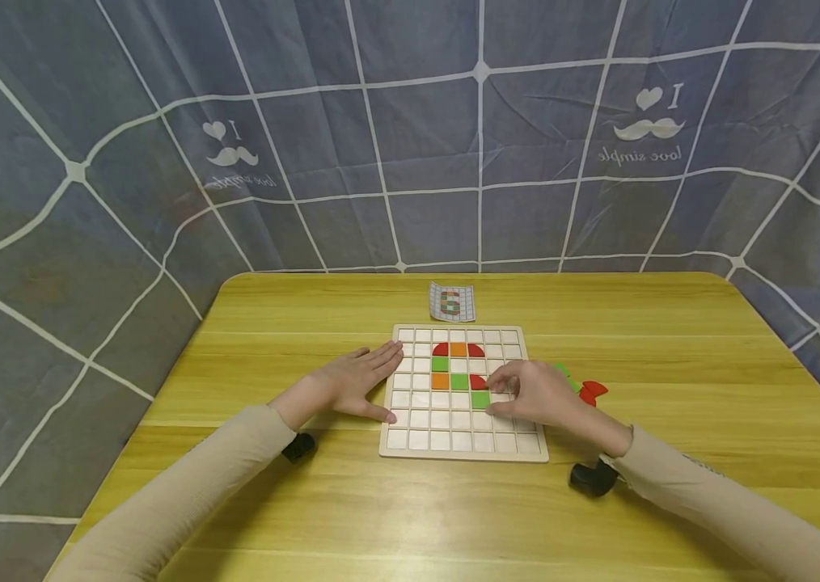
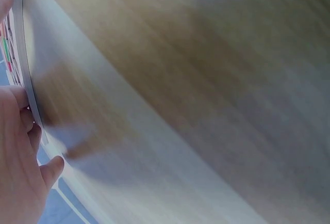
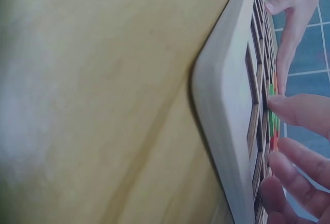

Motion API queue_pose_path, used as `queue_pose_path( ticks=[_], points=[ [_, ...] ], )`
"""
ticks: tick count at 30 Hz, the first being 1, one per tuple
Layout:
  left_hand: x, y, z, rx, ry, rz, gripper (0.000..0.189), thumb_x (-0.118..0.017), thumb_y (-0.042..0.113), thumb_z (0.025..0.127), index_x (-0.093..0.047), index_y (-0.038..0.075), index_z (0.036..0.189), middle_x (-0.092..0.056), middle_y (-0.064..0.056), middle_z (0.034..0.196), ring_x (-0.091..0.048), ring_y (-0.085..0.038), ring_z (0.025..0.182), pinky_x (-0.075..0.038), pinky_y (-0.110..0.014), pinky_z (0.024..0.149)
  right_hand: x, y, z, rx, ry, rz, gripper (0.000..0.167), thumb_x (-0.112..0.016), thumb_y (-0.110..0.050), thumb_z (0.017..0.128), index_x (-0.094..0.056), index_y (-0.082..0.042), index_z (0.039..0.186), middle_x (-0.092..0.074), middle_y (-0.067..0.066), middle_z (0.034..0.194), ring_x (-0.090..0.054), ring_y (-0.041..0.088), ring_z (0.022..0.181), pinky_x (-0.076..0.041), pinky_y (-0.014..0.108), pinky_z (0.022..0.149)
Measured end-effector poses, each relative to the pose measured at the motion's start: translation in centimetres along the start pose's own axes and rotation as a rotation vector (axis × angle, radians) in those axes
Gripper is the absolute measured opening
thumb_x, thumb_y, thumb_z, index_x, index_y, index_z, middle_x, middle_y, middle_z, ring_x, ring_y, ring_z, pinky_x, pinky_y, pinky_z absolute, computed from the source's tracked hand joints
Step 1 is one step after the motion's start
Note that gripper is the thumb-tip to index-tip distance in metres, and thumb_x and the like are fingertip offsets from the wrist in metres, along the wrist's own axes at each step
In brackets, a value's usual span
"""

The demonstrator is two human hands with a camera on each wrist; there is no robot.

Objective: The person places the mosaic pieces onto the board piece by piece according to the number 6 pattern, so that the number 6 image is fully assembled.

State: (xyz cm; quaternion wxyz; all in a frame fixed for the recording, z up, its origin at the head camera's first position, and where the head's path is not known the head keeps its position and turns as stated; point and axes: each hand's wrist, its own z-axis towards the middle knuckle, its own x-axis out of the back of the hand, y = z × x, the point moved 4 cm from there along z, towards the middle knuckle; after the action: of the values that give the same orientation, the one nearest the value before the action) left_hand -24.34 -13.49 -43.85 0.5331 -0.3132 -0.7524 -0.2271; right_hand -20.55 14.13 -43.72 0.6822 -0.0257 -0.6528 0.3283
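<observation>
A pale wooden grid board (image 1: 417, 440) lies on the table, with coloured tiles in several cells. My left hand (image 1: 355, 380) rests along its left edge, fingers spread and thumb near the lower side. Over the right part of the board is my right hand (image 1: 537, 394), its thumb and fingers bent but apart. Its thumb tip is at a green square tile (image 1: 480, 399), and its fingertips are by a red quarter-circle tile (image 1: 479, 381). An orange square tile (image 1: 458, 349) sits between two red quarter-circles higher up. In the right wrist view, the thumb meets a green tile (image 3: 271, 111).
Behind the board lies a small printed card (image 1: 452, 302) with a coloured grid figure. Loose red pieces (image 1: 594, 390) and a green piece (image 1: 562, 370), partly hidden by my right hand, lie right of the board. A grey curtain (image 1: 424, 145) hangs behind the wooden table (image 1: 293, 323).
</observation>
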Motion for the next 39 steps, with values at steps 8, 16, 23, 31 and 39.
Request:
queue_pose_path(
  ticks=[8, 16, 23, 31, 39],
  points=[
    [0.0, 0.0, -0.1, 0.004, -0.003, -0.006, 0.105, -0.050, 0.071, 0.085, -0.002, 0.009, 0.156, 0.003, -0.008, 0.163, 0.000, -0.022, 0.151, -0.013, -0.046, 0.122, 0.0, 0.1, -0.1, -0.042, -0.006, -0.023, 0.040, -0.085, -0.038, 0.068, -0.076, -0.017, 0.100, -0.066, -0.009, 0.081, -0.051, 0.004, 0.066, -0.040, 0.021, 0.052],
    [-0.1, -0.1, 0.1, 0.004, -0.006, 0.008, 0.105, -0.049, 0.072, 0.085, -0.002, 0.010, 0.156, 0.004, -0.008, 0.163, 0.000, -0.022, 0.151, -0.013, -0.045, 0.122, 0.1, 0.2, -0.1, -0.026, -0.001, -0.009, 0.038, -0.085, -0.036, 0.068, -0.076, -0.017, 0.100, -0.067, -0.008, 0.082, -0.053, 0.005, 0.067, -0.041, 0.021, 0.053],
    [-0.1, 0.0, 0.0, 0.010, -0.016, 0.007, 0.105, -0.048, 0.072, 0.085, -0.002, 0.011, 0.156, 0.005, -0.007, 0.163, 0.001, -0.021, 0.151, -0.013, -0.045, 0.122, 1.0, 1.0, -0.6, -0.085, 0.000, 0.039, 0.039, -0.084, -0.035, 0.070, -0.074, -0.018, 0.103, -0.066, -0.007, 0.083, -0.051, 0.007, 0.063, -0.038, 0.022, 0.050],
    [-0.1, 0.0, 0.2, 0.004, -0.018, 0.010, 0.104, -0.048, 0.072, 0.085, -0.001, 0.011, 0.156, 0.005, -0.007, 0.163, 0.001, -0.021, 0.151, -0.013, -0.045, 0.122, 3.1, 2.9, -1.6, -0.124, 0.047, 0.078, 0.039, -0.082, -0.032, 0.074, -0.073, -0.013, 0.107, -0.066, 0.000, 0.085, -0.050, 0.010, 0.060, -0.036, 0.023, 0.048],
    [-0.2, -0.2, 0.2, 0.014, -0.023, 0.012, 0.105, -0.048, 0.072, 0.085, -0.001, 0.011, 0.156, 0.006, -0.006, 0.163, 0.001, -0.021, 0.151, -0.012, -0.045, 0.122, 5.3, 4.8, -2.7, -0.125, 0.116, 0.029, 0.039, -0.080, -0.034, 0.077, -0.072, -0.012, 0.108, -0.070, 0.005, 0.093, -0.052, 0.008, 0.059, -0.040, 0.023, 0.047]
  ],
)
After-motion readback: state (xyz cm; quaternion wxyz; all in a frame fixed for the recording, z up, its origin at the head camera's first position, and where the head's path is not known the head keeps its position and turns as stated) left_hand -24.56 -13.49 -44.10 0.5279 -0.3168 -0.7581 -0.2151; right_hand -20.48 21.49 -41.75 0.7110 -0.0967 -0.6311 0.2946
